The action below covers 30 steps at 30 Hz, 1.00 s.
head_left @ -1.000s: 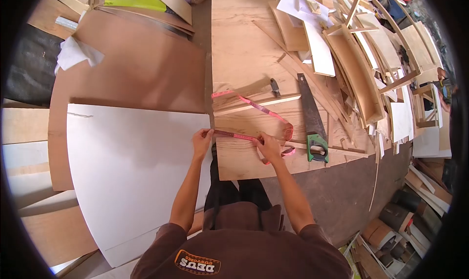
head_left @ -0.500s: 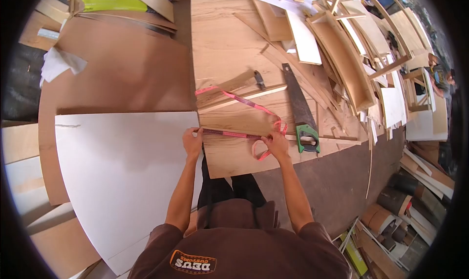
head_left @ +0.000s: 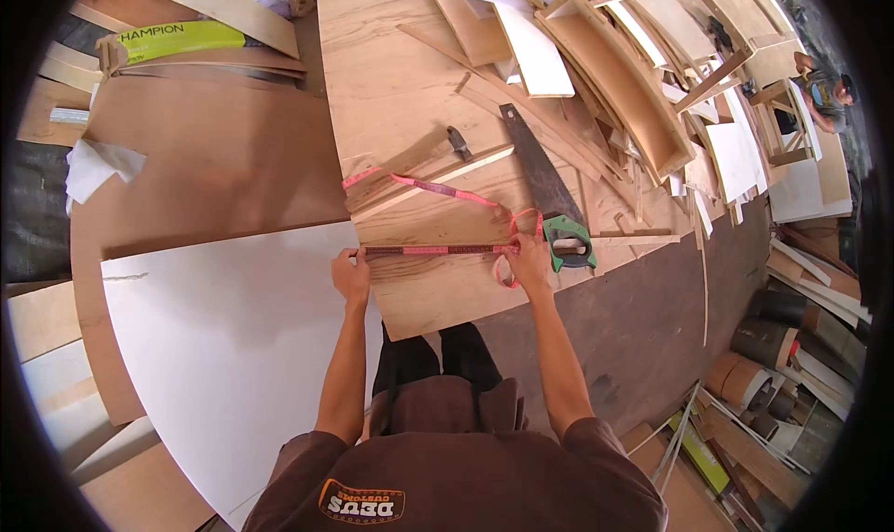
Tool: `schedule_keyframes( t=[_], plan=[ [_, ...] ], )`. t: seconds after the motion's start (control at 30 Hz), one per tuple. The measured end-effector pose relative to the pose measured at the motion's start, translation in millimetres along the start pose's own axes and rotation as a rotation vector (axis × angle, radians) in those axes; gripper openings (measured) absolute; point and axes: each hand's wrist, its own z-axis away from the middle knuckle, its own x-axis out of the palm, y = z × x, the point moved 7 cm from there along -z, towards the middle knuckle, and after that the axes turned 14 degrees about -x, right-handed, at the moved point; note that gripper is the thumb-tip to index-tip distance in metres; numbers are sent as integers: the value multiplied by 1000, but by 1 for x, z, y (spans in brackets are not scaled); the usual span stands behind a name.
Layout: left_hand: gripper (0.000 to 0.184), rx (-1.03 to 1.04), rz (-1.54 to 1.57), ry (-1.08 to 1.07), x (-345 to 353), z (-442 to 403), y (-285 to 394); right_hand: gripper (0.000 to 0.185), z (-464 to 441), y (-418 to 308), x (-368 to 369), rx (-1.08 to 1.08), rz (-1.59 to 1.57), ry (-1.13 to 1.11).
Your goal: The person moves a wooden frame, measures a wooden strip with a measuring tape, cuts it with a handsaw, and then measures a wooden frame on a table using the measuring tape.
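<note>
A pink and dark red measuring tape (head_left: 426, 250) runs straight between my two hands above the plywood sheet (head_left: 400, 310). At the sheet's left edge, my left hand (head_left: 351, 277) pinches one end of the straight stretch. My right hand (head_left: 532, 264) grips the tape farther right, fingers closed, beside the green handle of a hand saw (head_left: 543, 173). The slack tape loops around my right hand and trails back to the left across the sheet. A thin wooden strip (head_left: 638, 240) sticks out past the saw handle; whether it continues under the tape I cannot tell.
A white panel (head_left: 223, 318) lies at left over a brown board (head_left: 214, 150). A small dark tool (head_left: 458, 143) rests near a wooden batten (head_left: 438, 182). Wood offcuts and a long tray-like piece (head_left: 619, 80) pile up at the back right. Another person (head_left: 824, 94) is far right.
My right hand has moved farther from my left, so the straight stretch of tape is longer. The whole view has shifted slightly, with the board and saw appearing more to the left.
</note>
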Motion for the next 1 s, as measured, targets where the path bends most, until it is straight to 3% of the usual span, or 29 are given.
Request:
schedule_keyframes(
  t=[0.53, 0.83, 1.0],
  plan=[
    [22, -49, 10, -35, -2, 0, -3, 18, -5, 12, 6, 94, -158, 9],
    [28, 21, -43, 24, -10, 4, 9, 18, -6, 13, 12, 193, -146, -56],
    [22, 193, -130, 76, -11, 8, 17, 27, -3, 23, 22, 213, -136, -17]
  ],
)
